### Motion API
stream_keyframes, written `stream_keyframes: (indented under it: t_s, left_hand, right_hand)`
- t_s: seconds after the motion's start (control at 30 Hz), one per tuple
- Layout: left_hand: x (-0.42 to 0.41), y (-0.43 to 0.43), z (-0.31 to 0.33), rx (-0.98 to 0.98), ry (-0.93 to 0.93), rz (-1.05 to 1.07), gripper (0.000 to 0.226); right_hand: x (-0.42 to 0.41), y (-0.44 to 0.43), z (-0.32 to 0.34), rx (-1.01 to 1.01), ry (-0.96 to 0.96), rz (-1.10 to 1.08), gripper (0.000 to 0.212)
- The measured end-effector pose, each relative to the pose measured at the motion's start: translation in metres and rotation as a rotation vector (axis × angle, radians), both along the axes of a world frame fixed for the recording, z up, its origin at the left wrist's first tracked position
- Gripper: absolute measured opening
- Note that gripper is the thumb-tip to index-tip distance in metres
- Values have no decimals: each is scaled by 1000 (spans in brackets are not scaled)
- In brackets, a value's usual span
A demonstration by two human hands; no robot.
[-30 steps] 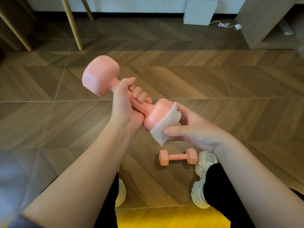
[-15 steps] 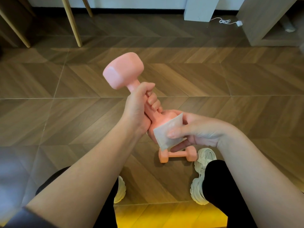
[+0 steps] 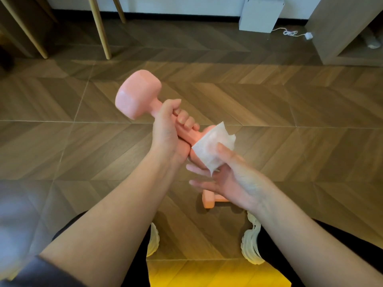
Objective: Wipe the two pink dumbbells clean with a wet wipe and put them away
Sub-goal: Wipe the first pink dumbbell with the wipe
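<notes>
My left hand (image 3: 167, 129) grips the handle of a pink dumbbell (image 3: 137, 94), held in the air and tilted, with its far head up and to the left. The near head is mostly covered by a white wet wipe (image 3: 209, 146). My right hand (image 3: 234, 179) holds the wipe against that head, thumb on top and fingers stretched underneath. A second pink dumbbell (image 3: 208, 200) lies on the wooden floor below my right hand, which partly hides it.
My feet in white shoes (image 3: 251, 245) stand on the floor at either side of a yellow surface (image 3: 207, 274). Wooden furniture legs (image 3: 99, 27) rise at the back left. A white box (image 3: 260, 14), a white cable (image 3: 290, 33) and a wooden cabinet (image 3: 339, 27) are at the back right.
The held dumbbell has swung, its far head going right and then back left. My right hand has turned with the wipe around the near head, and now covers more of the floor dumbbell.
</notes>
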State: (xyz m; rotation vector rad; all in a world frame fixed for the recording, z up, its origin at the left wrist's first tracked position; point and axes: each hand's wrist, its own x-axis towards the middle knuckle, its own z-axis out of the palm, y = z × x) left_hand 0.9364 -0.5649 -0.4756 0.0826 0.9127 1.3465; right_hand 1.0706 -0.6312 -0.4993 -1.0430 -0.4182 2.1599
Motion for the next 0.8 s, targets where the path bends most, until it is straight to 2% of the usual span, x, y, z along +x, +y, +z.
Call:
stream_keyframes:
  t_s: [0.1, 0.17, 0.3, 0.43, 0.5, 0.7, 0.8]
  left_hand:
    - [0, 1, 0, 28, 7, 21, 36]
    - [2, 0, 0, 36, 30, 5, 37]
    - [2, -1, 1, 25, 29, -14, 38]
    - [0, 0, 1, 20, 17, -6, 38]
    - [-1, 1, 2, 18, 14, 4, 38]
    - [0, 0, 3, 18, -14, 1, 42]
    - [2, 0, 4, 17, -12, 8, 39]
  right_hand:
    - [-15, 3, 6, 14, -67, -143, 73]
    - [-18, 5, 8, 34, -120, -178, 63]
    - [-17, 8, 11, 122, -230, -102, 68]
    - [-12, 7, 11, 138, -198, -80, 74]
    - [-9, 7, 11, 146, -181, -57, 72]
    - [-13, 9, 8, 159, -291, -85, 65]
    - [-10, 10, 10, 133, -249, -90, 67]
